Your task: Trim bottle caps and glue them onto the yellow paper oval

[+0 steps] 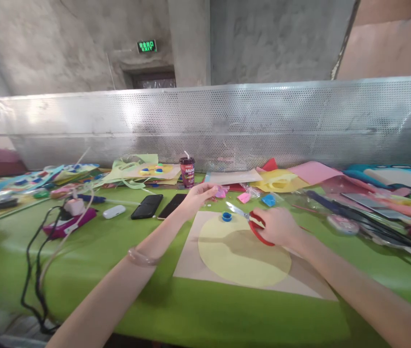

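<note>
Near the frame's centre, the left hand (198, 196) is pinching a small pink plastic-looking packet (221, 192), probably light, soft and slippery, best taken by its edge. Right of centre, the right hand (282, 227) is gripping red-handled metal scissors (239, 211), likely stiff, best held by the handles.

The single view comes from the wearer's head, just behind the near edge of the tabletop (96, 280), facing forward and tilted down across it. It is wide: the near edge runs low in the frame, and past the far edge it takes in a perforated metal screen (176, 116), then a concrete wall (67, 43) with an exit sign (147, 46). The forearms come in closest to the lens, from below, reaching out to the left hand (201, 195) and right hand (281, 226) at middle range, seen from behind and above.
</note>
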Tool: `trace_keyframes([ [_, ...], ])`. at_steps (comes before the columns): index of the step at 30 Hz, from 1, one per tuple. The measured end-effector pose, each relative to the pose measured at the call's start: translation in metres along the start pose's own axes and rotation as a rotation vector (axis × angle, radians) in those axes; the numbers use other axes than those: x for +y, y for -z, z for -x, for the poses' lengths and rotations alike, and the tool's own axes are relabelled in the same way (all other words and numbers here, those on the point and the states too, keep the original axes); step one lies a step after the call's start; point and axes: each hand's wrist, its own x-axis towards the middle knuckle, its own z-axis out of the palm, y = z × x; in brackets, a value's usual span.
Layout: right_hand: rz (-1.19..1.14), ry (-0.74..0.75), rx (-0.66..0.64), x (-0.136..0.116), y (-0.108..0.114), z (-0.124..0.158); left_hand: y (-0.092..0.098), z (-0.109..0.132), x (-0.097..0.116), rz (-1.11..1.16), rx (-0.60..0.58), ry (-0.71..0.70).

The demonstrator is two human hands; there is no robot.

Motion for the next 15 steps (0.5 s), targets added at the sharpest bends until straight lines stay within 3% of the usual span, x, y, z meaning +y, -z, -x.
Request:
trace_keyframes([
  [3,0.072,0.189,-0.014,-0.018,0.008,0.003,0.004,-0.005,-0.004,0.057,0.079,0.006],
  [7,0.089,0.43,-0.019,-0.053,0.026,0.004,0.002,-0.005,-0.003,0.076,0.084,0.053],
  [15,0.168,0.537,0.086,-0.101,0.051,-0.006,-0.01,0.0,0.005,-0.002,0.015,0.15],
])
